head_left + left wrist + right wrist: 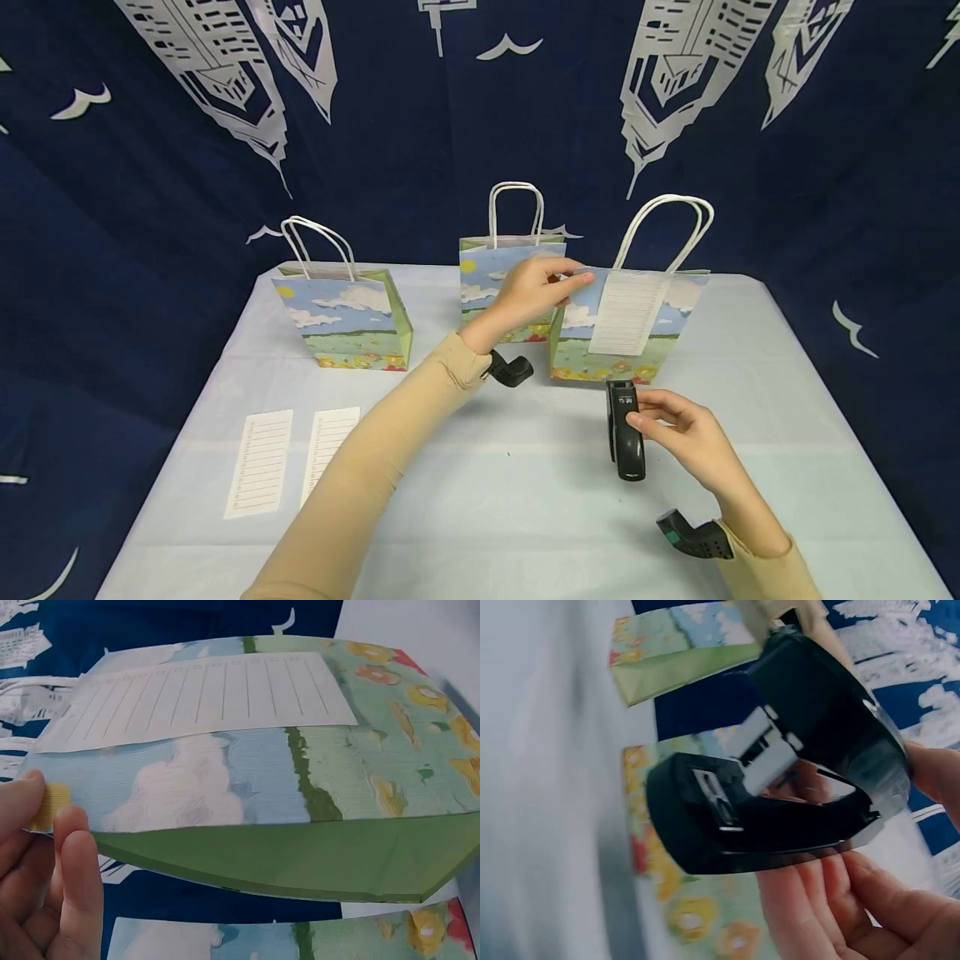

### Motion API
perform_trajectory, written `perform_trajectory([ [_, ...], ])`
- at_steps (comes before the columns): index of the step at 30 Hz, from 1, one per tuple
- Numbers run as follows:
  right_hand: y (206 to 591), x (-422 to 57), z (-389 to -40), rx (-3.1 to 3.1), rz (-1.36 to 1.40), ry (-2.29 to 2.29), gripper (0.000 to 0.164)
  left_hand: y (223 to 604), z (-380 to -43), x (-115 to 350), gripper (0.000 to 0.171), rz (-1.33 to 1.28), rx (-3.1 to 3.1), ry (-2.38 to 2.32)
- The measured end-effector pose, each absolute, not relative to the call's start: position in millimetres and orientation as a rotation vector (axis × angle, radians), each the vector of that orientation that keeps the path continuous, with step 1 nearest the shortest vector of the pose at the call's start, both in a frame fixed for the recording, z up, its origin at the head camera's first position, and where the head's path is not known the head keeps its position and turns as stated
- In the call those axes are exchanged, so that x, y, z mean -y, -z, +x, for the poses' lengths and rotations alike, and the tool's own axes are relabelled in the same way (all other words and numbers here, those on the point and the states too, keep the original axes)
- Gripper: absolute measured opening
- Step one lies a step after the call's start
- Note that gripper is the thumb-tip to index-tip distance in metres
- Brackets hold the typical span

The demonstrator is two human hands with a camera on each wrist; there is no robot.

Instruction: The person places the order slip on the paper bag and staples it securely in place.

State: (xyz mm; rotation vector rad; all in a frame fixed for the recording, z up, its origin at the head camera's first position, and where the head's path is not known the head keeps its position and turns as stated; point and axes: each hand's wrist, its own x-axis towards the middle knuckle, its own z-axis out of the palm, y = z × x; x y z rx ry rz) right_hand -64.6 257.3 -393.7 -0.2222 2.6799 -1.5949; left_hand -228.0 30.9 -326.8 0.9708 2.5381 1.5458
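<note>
From before the labelled, rectangular blue-and-green paper bag [611,367], the head view looks forward-down; nearer, 2 wrist views face it, rolled sideways; all share its front.

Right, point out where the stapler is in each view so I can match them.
Head: stapler right of centre, in the right hand.
Left wrist: not in this picture.
Right wrist: large, across the middle.
Shared landmark: flower-printed bags, visible in all three.
</note>
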Motion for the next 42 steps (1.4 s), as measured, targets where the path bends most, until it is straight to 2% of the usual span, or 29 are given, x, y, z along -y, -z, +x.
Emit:
perform_trajectory([
  [6, 414.2, -266.6, -64.4, -2.520, -0.010, 1.513, 0.050, 329.6, -236.5, -44.3, 0.026, 0.967, -2.573, -1.537],
  [17, 444.6, -279.3, -64.2, -2.366, 0.183, 1.493, 0.059, 335.3, -245.3, -58.5, 0.024, 0.986, -2.572, -1.537],
  [25, 459.1, -289.7, -62.2, -2.322, 0.227, 1.485, 0.058, 339.2, -250.5, -63.2, 0.023, 0.971, -2.538, -1.558],
  [42, 461.6, -301.0, -65.3, -2.307, 0.299, 1.457, 0.055, 341.6, -257.1, -73.3, 0.023, 0.929, -2.483, -1.648],
])
